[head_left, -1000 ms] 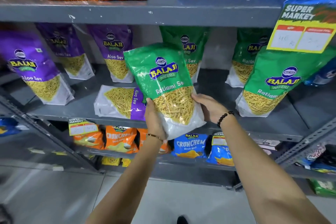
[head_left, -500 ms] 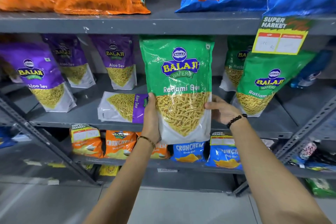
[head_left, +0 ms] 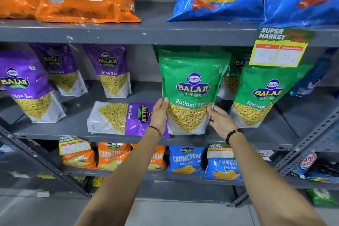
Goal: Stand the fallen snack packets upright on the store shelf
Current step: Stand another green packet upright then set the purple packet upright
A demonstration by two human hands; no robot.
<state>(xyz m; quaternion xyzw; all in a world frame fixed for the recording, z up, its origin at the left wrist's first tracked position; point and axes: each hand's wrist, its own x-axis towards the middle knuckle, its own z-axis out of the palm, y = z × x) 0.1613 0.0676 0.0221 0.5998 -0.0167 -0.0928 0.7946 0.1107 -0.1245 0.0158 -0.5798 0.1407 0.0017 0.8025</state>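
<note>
Your left hand (head_left: 159,113) and right hand (head_left: 221,121) hold the green plastic Ratlami Sev packet (head_left: 192,90) by its lower edges, one on each side. Your left fingers (head_left: 164,102) are wrapped onto its left edge at the yellow sev window, and your right fingers (head_left: 211,110) press on its lower right edge; both hands are clamped on the packet. It stands upright, its white base at the front of the grey metal middle shelf (head_left: 77,126), though whether the base rests fully on the shelf you cannot tell.

Just left of it, a purple plastic Aloo Sev packet (head_left: 124,118) lies flat on its side on the same shelf, its near end hidden behind your left wrist. Further left, three purple Aloo Sev packets (head_left: 108,73) stand upright. To the right, another green Ratlami Sev packet (head_left: 264,95) stands leaning, with a yellow price tag (head_left: 278,53) hanging over its top.
</note>
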